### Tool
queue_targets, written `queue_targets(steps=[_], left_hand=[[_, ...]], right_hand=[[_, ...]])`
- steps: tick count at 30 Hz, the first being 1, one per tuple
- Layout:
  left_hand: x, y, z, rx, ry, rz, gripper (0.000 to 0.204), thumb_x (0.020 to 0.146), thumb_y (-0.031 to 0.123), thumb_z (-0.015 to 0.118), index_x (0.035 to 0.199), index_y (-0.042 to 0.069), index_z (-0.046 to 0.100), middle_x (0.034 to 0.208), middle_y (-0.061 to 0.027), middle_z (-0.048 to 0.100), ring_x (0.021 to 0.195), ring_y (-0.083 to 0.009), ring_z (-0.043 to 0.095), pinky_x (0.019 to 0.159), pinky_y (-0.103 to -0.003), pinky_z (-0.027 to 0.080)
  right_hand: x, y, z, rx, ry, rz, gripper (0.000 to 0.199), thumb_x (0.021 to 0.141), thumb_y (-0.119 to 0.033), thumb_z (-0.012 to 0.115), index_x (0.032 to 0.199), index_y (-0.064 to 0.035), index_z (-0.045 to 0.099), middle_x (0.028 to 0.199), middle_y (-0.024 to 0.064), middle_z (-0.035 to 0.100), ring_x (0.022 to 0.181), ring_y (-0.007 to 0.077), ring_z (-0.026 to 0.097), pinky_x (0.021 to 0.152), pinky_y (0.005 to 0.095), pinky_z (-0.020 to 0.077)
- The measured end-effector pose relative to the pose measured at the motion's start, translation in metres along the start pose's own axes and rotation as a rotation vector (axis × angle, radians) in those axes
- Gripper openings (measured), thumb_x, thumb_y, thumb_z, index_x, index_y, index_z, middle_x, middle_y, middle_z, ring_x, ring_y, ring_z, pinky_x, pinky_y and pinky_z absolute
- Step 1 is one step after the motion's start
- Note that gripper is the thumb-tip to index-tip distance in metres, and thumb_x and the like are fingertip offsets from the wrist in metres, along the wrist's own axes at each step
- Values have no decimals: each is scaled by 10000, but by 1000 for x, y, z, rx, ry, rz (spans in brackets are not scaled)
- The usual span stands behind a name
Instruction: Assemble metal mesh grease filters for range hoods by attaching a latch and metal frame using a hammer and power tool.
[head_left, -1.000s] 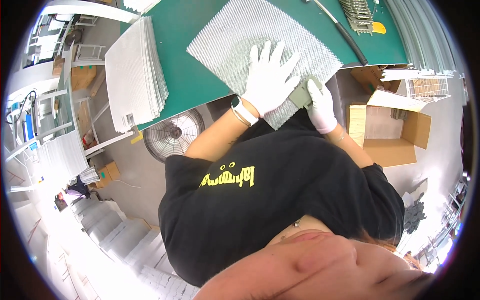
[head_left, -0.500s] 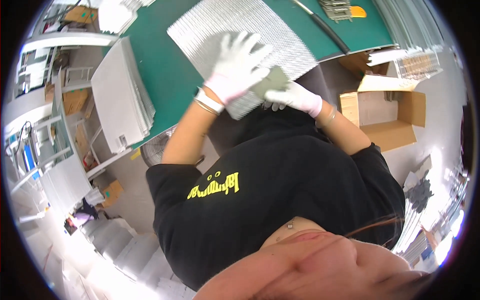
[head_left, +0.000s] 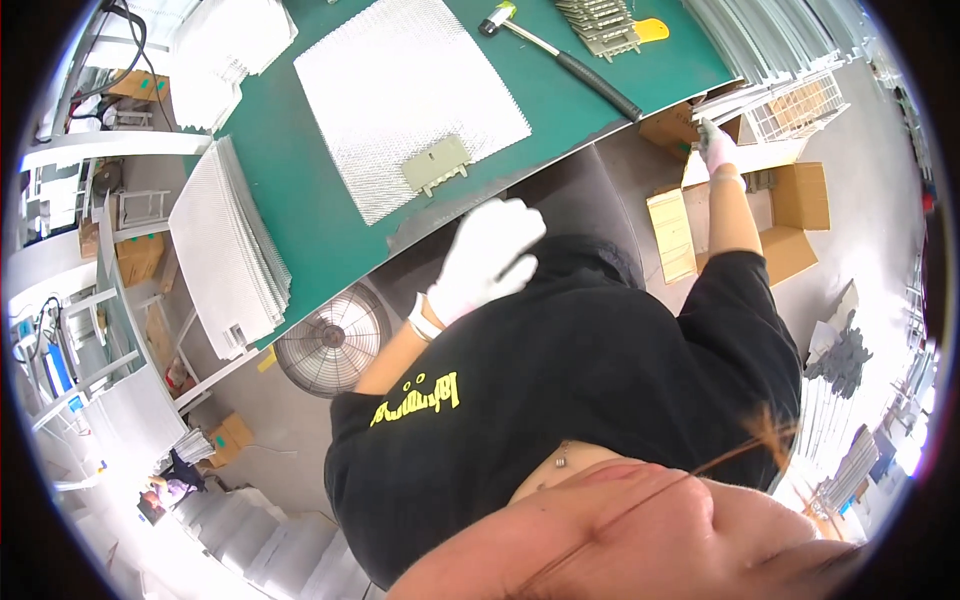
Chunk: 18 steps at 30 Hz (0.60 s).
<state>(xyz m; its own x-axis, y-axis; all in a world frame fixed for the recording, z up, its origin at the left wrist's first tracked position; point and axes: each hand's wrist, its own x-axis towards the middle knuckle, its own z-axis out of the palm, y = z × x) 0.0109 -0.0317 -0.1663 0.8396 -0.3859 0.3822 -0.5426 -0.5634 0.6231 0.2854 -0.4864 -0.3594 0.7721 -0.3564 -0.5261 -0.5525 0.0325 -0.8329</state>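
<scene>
My left hand (head_left: 490, 255), in a white glove, hovers just in front of the torso, near the bench edge. Its fingers are loosely bent with the thumb apart, and it holds nothing. On the green bench lies a silver mesh sheet (head_left: 400, 95). A flat olive-green plate with a notched edge (head_left: 436, 166) rests on the sheet's near end, touched by neither hand. Out to the right, my gloved right hand (head_left: 717, 150) reaches beside an open cardboard box (head_left: 800, 250) and a white wire rack (head_left: 800, 108). Its fingers are too small and blurred to read.
A mallet with a black handle (head_left: 598, 85) lies on the green bench (head_left: 335, 265). Beyond it sit several stacked olive-green plates (head_left: 598, 28) and a yellow-handled tool (head_left: 652, 30). Mesh sheets are piled at the left edge (head_left: 225, 245). A round floor fan (head_left: 332, 340) stands below.
Both hands have come off the mesh sheet. The left drew back toward my body; the right let go of the olive-green plate and swung right. The plate now lies on the sheet.
</scene>
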Motion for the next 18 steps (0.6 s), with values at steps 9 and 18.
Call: queue_targets(steps=[9,18], left_hand=[[-6,-47,99,-503,-274,-447,787,909,429,663,1493,-11,374,1524,-248,392,1442,-352,359,1192,-404,306],[13,-21,69,-992,178,-327,660,939,84,546,1542,-15,298,1595,-188,312,1489,-280,299,1202,-376,247]], right_hand=[[-276,3,104,86,-729,-103,188,1008,-205,585,847,-135,516,714,-47,481,608,63,455,552,243,385],[-323,-38,148,54,-1136,-215,361,1068,-381,477,917,-74,591,803,-11,562,735,81,514,699,252,439]])
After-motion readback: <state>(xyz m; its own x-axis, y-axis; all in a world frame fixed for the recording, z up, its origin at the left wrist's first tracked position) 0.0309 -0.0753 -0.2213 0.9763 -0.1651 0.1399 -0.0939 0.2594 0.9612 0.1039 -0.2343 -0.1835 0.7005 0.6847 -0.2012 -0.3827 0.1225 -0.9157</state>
